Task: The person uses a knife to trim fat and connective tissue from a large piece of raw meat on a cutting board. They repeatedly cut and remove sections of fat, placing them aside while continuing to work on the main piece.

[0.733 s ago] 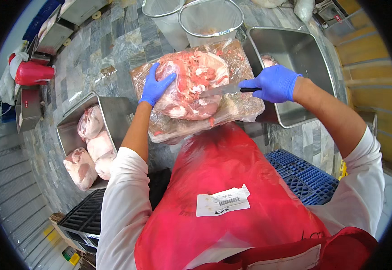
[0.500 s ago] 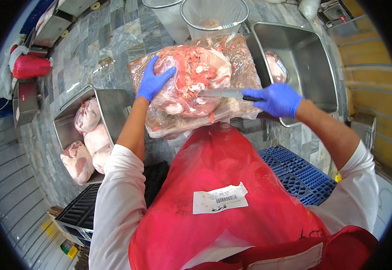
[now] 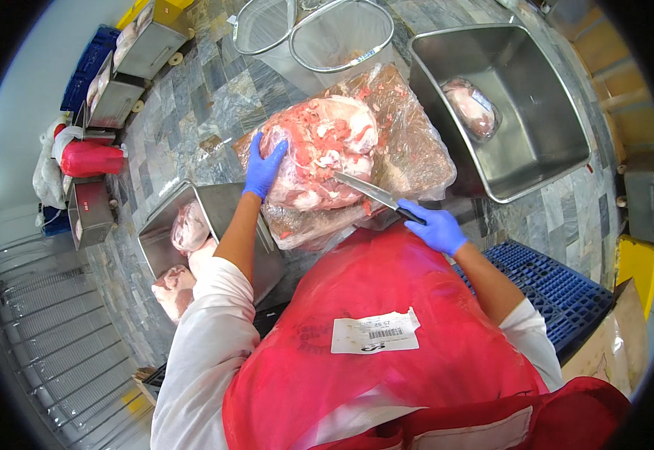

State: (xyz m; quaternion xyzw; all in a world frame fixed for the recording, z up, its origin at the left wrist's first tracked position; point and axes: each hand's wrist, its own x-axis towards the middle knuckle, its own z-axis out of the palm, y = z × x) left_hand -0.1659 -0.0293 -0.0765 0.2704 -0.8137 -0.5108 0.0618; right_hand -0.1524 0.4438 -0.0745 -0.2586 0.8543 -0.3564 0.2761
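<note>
A large piece of pale pink meat with white fat (image 3: pixel 319 139) lies on a plastic-covered brown slab (image 3: pixel 409 150) in front of me. My left hand (image 3: pixel 263 166), in a blue glove, grips the left side of the meat, thumb and fingers round its edge. My right hand (image 3: pixel 432 229), also gloved blue, is closed on the black handle of a long knife (image 3: pixel 360 184); the blade slopes up-left, its tip at the meat's lower middle.
A steel tub with meat (image 3: pixel 190 225) stands left; another (image 3: pixel 548 146), holding one wrapped piece, right. Two bag-lined hoops (image 3: pixel 342 34) are beyond the slab. A person in red and white (image 3: pixel 90 156) is among steel bins at far left. A blue pallet (image 3: pixel 548 277) lies lower right.
My right hand has moved down and toward my body, tilting the knife more steeply. My left hand still grips the meat. The whole view has swung somewhat.
</note>
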